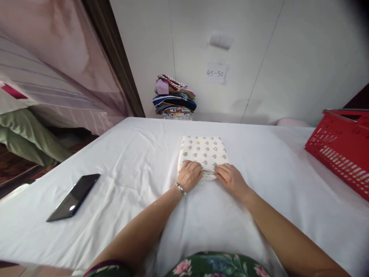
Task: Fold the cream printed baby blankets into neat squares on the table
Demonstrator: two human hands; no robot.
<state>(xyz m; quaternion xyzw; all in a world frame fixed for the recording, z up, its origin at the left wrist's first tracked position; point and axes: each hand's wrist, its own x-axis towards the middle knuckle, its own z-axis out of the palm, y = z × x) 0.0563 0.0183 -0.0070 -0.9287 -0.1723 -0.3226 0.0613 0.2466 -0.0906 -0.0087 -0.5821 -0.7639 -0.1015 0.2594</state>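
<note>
A white cloth with a small grey tree print [204, 150] lies folded into a flat, roughly square bundle in front of me. My left hand [190, 175], with a silver bracelet at the wrist, grips the near left corner of the bundle. At the near right corner, the fingers of my right hand [230, 179] pinch the same edge. Several fabric layers show between the two hands. What garment or item this cloth is, I cannot tell. Both thumbs are largely hidden.
A white sheet covers the table [276, 215]. To the left lies a black phone [73, 198]; at the right edge stands a red plastic basket [343, 150]. Beyond the far edge is a stack of folded clothes [175, 98]. A person's green-trousered legs [34, 132] show at far left.
</note>
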